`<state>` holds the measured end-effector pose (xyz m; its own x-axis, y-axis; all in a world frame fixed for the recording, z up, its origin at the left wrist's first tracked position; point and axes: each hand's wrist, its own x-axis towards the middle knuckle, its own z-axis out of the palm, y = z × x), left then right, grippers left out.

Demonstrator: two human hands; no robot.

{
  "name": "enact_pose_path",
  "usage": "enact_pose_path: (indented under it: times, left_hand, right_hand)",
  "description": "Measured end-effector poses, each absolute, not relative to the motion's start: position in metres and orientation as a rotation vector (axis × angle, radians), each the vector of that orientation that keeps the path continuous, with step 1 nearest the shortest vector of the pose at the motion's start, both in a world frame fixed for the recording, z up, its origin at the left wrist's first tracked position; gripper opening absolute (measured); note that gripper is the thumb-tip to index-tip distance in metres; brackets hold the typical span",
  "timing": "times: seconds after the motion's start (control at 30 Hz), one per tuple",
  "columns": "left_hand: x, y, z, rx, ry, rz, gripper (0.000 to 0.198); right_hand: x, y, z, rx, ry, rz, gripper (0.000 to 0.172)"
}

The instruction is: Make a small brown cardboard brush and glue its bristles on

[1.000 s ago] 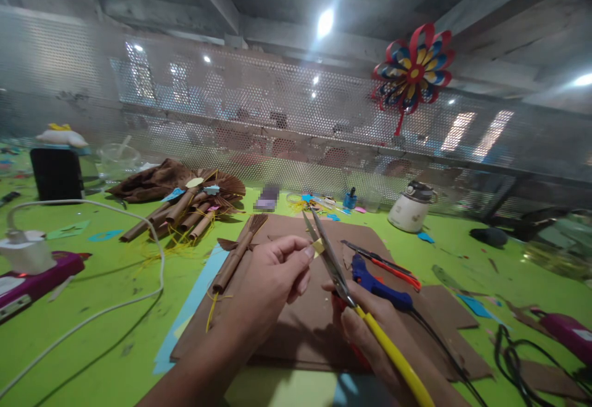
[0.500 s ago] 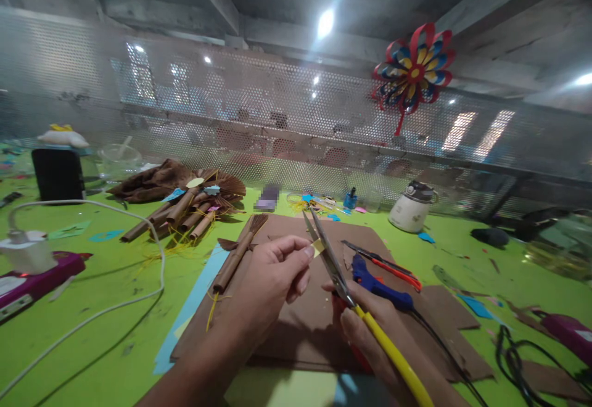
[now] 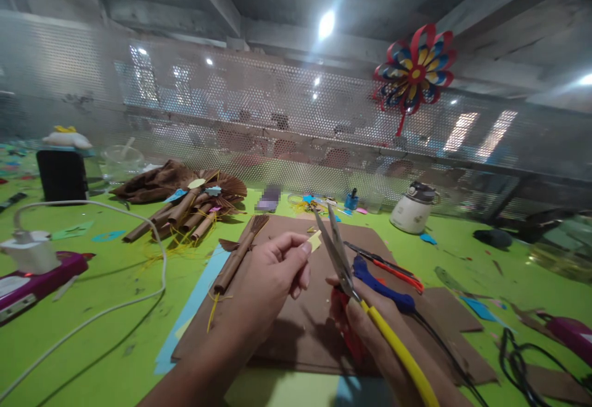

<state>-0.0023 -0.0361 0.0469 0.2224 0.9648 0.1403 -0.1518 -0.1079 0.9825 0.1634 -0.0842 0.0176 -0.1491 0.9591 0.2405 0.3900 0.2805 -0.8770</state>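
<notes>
My left hand pinches a small piece of pale yellow paper between thumb and fingertips. In my right hand is a pair of scissors with yellow and red handles, its blades parted and pointing away from me. The blades stand just right of the paper, apart from it. Under both hands lies a brown cardboard sheet. Left of my left hand, a rolled brown paper piece with a fringed end and yellow string rests on the cardboard.
A blue glue gun and a red utility knife lie right of the scissors. Brown paper rolls are piled at back left. A white cable crosses the left side. A white bottle stands at back right.
The scissors have moved slightly right, away from the yellow paper, and their blades have opened wider. My left hand keeps its pinch on the paper.
</notes>
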Motion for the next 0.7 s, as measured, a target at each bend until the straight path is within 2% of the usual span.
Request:
enact_pose_path:
  times: [0.37,0.7]
  left_hand:
    - [0.000,-0.037,0.046,1.399,0.907,1.178,0.017]
    - [-0.004,-0.035,0.046,1.478,0.929,1.166,0.018]
  right_hand:
    - [0.166,-0.081,0.005,-1.238,-1.809,0.841,0.059]
    - [0.167,-0.089,0.026,-1.293,-1.937,0.765,0.041]
